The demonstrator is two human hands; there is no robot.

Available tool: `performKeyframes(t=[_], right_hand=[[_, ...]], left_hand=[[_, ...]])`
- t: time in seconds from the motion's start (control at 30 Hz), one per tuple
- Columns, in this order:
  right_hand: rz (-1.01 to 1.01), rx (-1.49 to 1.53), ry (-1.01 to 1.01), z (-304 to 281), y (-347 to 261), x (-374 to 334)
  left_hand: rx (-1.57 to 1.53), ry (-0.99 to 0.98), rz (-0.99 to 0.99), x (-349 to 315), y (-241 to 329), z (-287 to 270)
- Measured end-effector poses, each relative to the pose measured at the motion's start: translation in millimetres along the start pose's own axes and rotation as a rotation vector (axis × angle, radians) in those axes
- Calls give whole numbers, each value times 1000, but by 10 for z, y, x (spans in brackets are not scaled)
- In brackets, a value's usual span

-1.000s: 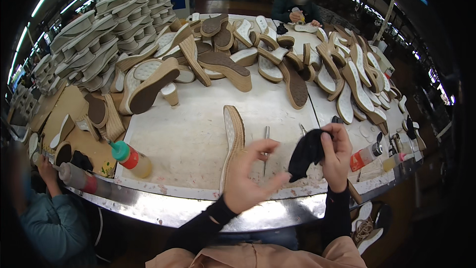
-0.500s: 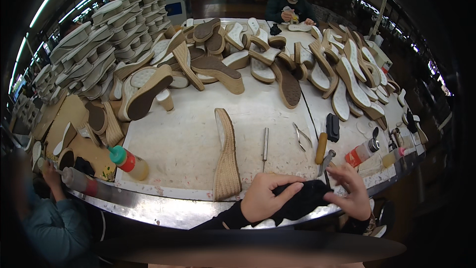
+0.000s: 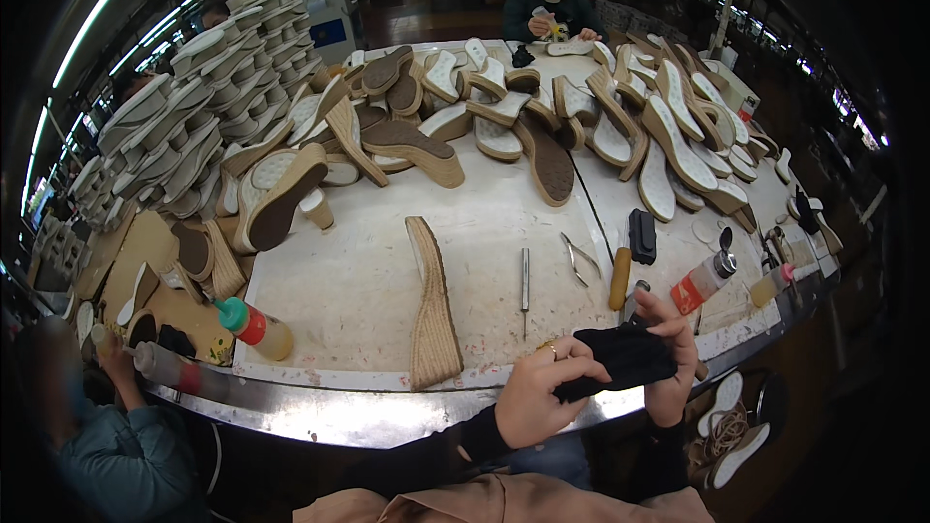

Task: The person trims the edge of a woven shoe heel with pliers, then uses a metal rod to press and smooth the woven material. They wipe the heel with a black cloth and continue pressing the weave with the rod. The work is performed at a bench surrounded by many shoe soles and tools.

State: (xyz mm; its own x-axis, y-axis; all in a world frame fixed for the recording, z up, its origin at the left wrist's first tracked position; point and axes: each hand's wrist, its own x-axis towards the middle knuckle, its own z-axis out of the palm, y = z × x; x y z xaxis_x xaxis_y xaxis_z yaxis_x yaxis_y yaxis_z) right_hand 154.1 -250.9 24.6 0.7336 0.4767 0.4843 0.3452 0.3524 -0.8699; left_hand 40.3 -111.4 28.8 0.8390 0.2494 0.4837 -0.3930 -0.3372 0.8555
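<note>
Both hands grasped the black cloth (image 3: 630, 356): the left hand (image 3: 547, 392) gripped its left end between thumb and bent fingers, and the right hand (image 3: 675, 363) held its right end. Half a second earlier the cloth had been a looser bundle; now it stretched flatter between them, above the metal bench edge (image 3: 349, 416), so the work seemed to be at the stage of straightening or folding it. At ten o'clock from the hands a woven-sided wedge sole (image 3: 433, 324) lay on the bench, touched by neither. Among the containers, a green-capped bottle (image 3: 260, 329) at nine o'clock showed amber liquid under its red label. Farther out at nine, a grey bottle (image 3: 170, 365) hid whatever it held. Between one and two o'clock was a red-labelled bottle (image 3: 699, 283) with its dark cap flipped up, its contents hard to tell. Beyond it, at two, a pink-tipped bottle (image 3: 770, 287) tilted on the bench, with something yellowish inside.
</note>
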Motion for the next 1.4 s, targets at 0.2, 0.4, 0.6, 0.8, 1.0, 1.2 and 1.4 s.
performKeyframes(t=[0.2, 0.4, 0.6, 0.8, 1.0, 1.2, 1.4], right_hand=[[361, 564, 89, -69, 37, -65], [98, 138, 379, -1111, -96, 140], [265, -401, 531, -1942, -77, 635], [401, -627, 410, -1891, 143, 1020], [517, -575, 392, -1924, 192, 1037], [528, -477, 407, -2019, 255, 1016], [511, -507, 357, -2076, 245, 1056]], left_hand=[[-84, -185, -50, 25, -102, 159], [202, 134, -17, 231, -254, -633], [332, 699, -171, 442, -984, -1522], [-44, 526, -503, 338, -1445, -1500], [-80, 533, -459, 259, -1333, -1276], [-210, 545, -414, 217, -1274, -1141], [-246, 563, -388, 189, -1216, -1141]])
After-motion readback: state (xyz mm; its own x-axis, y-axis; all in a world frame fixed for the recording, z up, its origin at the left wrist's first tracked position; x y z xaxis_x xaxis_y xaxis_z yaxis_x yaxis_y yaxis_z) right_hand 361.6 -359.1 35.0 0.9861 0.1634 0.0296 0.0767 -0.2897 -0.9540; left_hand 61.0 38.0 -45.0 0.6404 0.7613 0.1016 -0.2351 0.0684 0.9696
